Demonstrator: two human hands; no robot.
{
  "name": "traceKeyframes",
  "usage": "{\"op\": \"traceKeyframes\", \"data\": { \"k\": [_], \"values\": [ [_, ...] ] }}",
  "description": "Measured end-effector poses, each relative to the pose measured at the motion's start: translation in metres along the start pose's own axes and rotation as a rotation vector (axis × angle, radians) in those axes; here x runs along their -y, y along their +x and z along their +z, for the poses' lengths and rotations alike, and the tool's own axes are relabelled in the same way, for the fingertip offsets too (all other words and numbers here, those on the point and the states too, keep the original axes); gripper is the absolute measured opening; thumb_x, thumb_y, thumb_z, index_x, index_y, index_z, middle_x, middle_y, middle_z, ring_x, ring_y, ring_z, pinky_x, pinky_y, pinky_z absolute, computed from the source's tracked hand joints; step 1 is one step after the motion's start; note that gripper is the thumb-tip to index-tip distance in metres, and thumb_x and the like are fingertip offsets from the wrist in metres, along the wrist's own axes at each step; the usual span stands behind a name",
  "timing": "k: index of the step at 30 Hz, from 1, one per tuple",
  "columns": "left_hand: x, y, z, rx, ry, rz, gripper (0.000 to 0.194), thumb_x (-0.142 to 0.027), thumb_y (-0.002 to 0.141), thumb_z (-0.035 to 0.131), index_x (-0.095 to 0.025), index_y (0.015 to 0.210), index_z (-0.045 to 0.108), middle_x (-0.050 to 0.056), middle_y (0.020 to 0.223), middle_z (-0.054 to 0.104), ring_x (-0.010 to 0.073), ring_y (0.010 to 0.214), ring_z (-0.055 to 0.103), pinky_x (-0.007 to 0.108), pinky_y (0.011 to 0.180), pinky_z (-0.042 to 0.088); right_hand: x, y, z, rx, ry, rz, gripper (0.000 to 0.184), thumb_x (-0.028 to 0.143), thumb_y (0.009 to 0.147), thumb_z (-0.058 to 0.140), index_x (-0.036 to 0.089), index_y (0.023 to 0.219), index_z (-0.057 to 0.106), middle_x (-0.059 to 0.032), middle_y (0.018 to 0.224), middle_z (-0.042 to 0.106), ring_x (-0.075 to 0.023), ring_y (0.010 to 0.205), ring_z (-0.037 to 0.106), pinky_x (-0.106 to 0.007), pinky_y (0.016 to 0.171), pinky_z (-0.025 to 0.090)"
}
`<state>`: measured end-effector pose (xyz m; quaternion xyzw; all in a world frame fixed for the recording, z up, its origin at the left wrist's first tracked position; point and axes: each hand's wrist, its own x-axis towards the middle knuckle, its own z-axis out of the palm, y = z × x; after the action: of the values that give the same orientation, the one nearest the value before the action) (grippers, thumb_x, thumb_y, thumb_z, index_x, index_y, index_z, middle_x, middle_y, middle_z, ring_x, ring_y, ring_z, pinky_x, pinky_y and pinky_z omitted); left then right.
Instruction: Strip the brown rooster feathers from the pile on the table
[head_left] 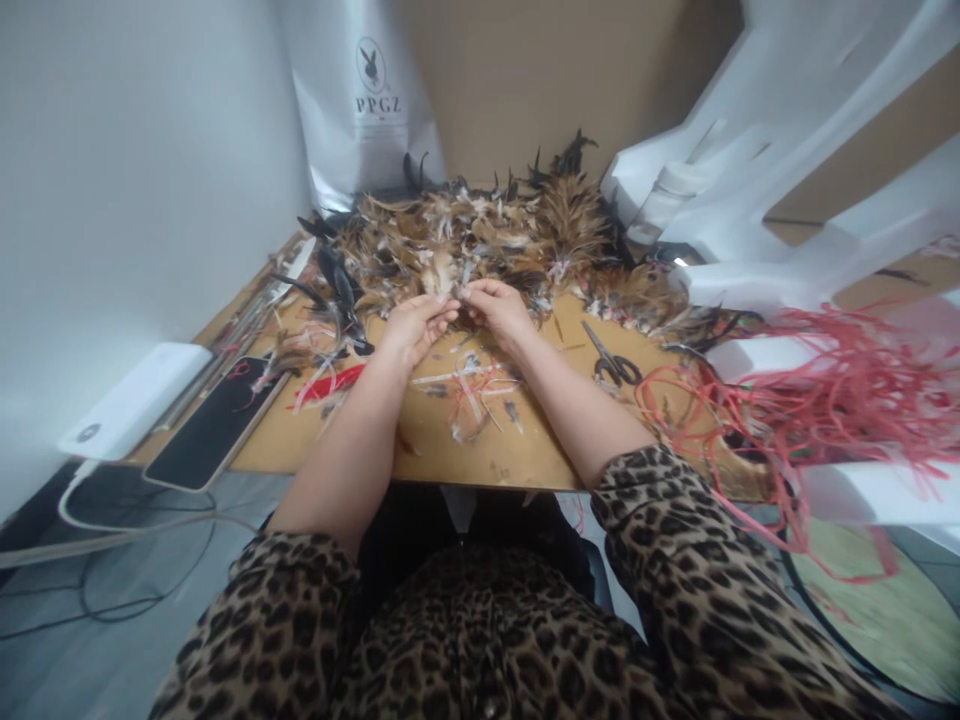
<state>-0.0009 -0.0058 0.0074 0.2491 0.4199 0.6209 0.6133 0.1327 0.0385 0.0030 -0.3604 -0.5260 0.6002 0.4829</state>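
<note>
My left hand (421, 325) and my right hand (496, 308) meet over the wooden table (480, 455), fingertips pinched close together. Between thumb and fingers the left holds a small bunch of brown feathers (437, 272) by its pale base. A small grey feather (466, 272) sticks up at the right fingertips, which are closed; whether they grip it or the bunch is too small to tell. Right behind the hands spreads a large heap of brown and black feathers (480, 215). Below them lie feather scraps and pale strips (469, 390).
Black-handled scissors (616, 368) lie right of my hands. Pink plastic strips (840, 390) tangle at the right edge. On the left are a dark phone (217, 420), a white power bank (135, 400) with a cable, and a red strip (336, 382). A white bag (367, 130) stands behind.
</note>
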Motion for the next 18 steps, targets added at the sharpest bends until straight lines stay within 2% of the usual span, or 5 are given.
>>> {"op": "traceKeyframes", "data": {
  "k": [10,18],
  "values": [
    [0.0005,-0.0001,0.0016,0.031,-0.010,-0.015,0.001,-0.008,0.075,0.063,-0.008,0.076,0.062,0.006,0.066,0.068,0.0073,0.051,0.062,0.011,0.045,0.046,-0.0020,-0.0022,0.0032,0.023,0.007,-0.011,0.032,0.039,0.055,0.073,0.016,0.074,0.059,0.0058,0.054,0.055,-0.0047,0.047,0.043,-0.017,0.045,0.033],
    [0.0046,0.0033,0.0001,0.011,0.031,0.052,0.007,-0.006,0.071,0.065,-0.008,0.067,0.060,0.004,0.060,0.065,0.0046,0.049,0.059,0.010,0.048,0.045,-0.0090,0.0006,0.0051,0.012,-0.111,-0.165,0.025,0.035,0.059,0.069,0.015,0.071,0.061,0.0037,0.062,0.058,-0.0062,0.055,0.048,-0.021,0.058,0.041]
  ]
}}
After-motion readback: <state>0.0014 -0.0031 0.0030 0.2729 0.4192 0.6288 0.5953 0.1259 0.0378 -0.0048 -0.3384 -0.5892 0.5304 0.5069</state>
